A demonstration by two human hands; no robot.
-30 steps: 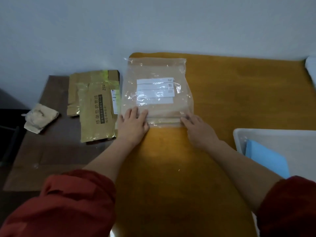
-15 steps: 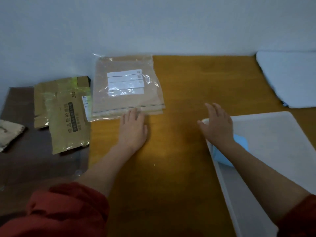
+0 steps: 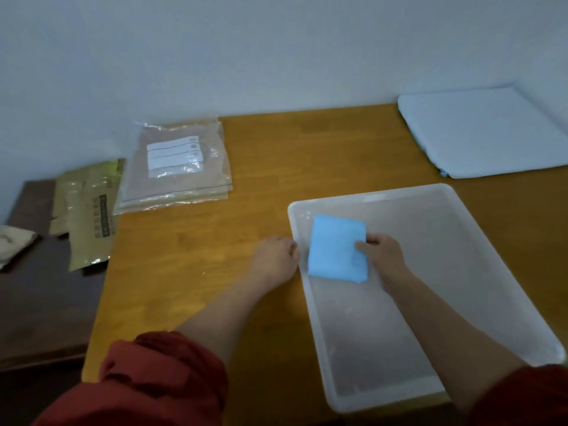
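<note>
Now the right hand [image 3: 384, 256] pinches the blue packet [image 3: 335, 250] — long axis near-to-far — left hand [image 3: 276, 259] fingers unclear.

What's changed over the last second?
Both hands let go of the clear zip bag: the right hand went into the plastic bin and grips the blue folded cloth; the left hand moved to the bin's left rim. The bag and brown envelopes stayed put.

The right hand [image 3: 382, 255] grips a blue cloth [image 3: 336, 249] inside a plastic bin [image 3: 479, 241].
</note>
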